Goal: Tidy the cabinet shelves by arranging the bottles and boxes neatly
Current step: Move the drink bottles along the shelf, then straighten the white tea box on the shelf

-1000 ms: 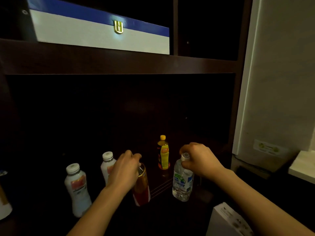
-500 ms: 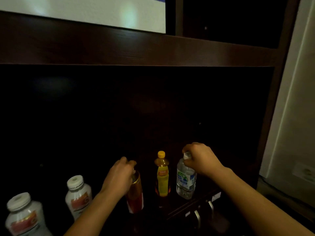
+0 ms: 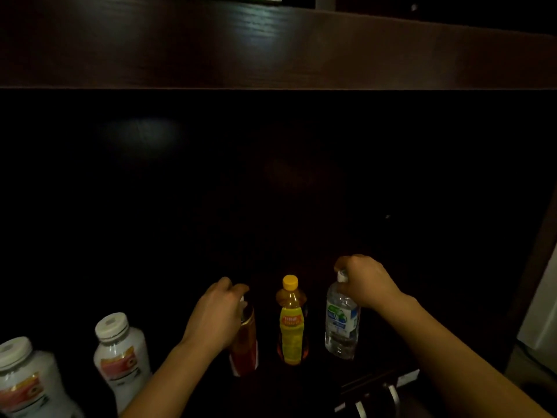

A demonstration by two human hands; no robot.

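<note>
Inside a dark cabinet shelf, three bottles stand in a row. My left hand (image 3: 215,316) grips the top of a red-labelled bottle (image 3: 244,348), which leans slightly. My right hand (image 3: 366,282) holds the neck and white cap of a clear water bottle (image 3: 342,322) with a blue-green label. Between them stands a yellow-capped bottle (image 3: 291,324) with a yellow label, untouched. Two white bottles with white lids and red labels stand further left, one near the middle-left (image 3: 120,357) and one at the frame's edge (image 3: 24,381).
A dark wooden shelf board (image 3: 271,46) runs across overhead. The cabinet's right side panel (image 3: 533,267) rises beside a pale wall (image 3: 539,321). Metal handles (image 3: 376,399) show on the cabinet front below the shelf.
The view has moved closer and lower into the shelf. Both hands have carried their bottles back, level with the yellow-capped bottle, the water bottle shifting right of it.
</note>
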